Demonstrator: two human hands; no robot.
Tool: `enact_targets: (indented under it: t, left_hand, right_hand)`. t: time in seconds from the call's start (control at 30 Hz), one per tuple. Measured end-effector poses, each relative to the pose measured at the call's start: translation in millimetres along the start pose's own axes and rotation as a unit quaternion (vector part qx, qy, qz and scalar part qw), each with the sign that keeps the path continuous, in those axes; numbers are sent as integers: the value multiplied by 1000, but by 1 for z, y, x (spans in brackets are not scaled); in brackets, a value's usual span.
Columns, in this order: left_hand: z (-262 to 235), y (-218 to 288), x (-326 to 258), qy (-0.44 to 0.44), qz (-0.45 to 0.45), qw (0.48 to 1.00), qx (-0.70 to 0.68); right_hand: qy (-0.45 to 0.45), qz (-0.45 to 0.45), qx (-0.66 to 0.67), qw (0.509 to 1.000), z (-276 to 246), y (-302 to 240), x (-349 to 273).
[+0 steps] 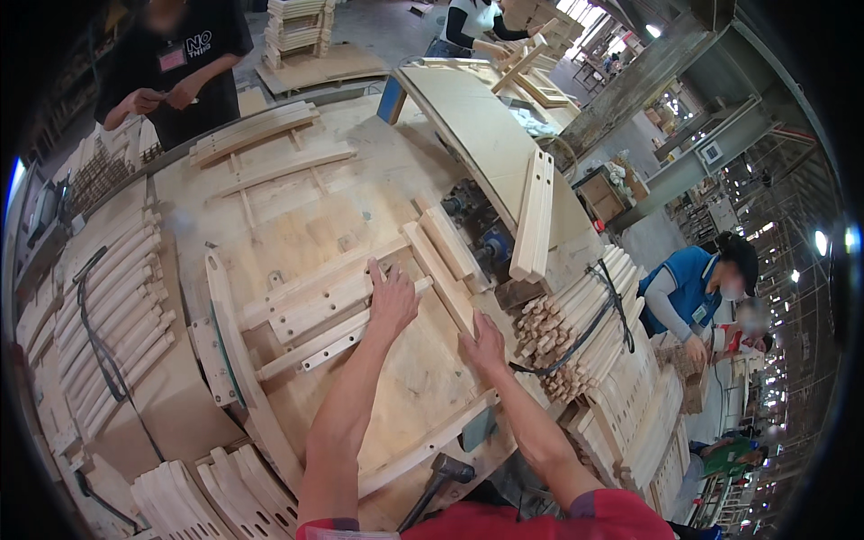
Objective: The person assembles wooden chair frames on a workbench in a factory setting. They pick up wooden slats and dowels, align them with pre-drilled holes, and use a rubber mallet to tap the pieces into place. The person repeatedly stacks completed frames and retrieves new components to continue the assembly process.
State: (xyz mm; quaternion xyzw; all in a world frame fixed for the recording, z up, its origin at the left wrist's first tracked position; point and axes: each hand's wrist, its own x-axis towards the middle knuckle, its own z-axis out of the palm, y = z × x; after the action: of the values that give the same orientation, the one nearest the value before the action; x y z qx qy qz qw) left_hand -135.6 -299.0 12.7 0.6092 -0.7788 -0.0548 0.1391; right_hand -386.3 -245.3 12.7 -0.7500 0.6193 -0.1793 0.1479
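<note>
On the wooden workbench lies a partly joined frame of pale wood. My left hand is closed over the end of a wooden slat, where it meets the frame's right side. My right hand grips the near end of a short wooden post, which slants across those slat ends. A curved wooden leg forms the frame's left side. Closer to me lies a wooden rail with small holes. Beside it, near my body, rests a black-headed mallet.
Bundled wooden sticks are piled at the right, curved wooden pieces at the left. Two ladder-like wooden assemblies lie farther back. Someone in black stands at the far left; a worker in blue is at the right.
</note>
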Motion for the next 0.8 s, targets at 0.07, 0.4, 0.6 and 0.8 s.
enact_targets:
  t: [0.07, 0.4, 0.6, 0.8]
  left_hand:
    - [1, -3, 0, 14, 0, 1000, -8]
    - [-2, 0, 0, 3, 3, 1000, 3]
    - [1, 2, 3, 11, 2, 1000, 15]
    - [6, 6, 7, -6, -3, 1000, -10]
  right_hand:
    - [-4, 5, 3, 1000, 1, -6, 0]
    - [-10, 24, 12, 1000, 0, -3, 0]
    - [-27, 36, 19, 999, -3, -2, 2]
    - [-41, 49, -81, 995, 6, 3, -6]
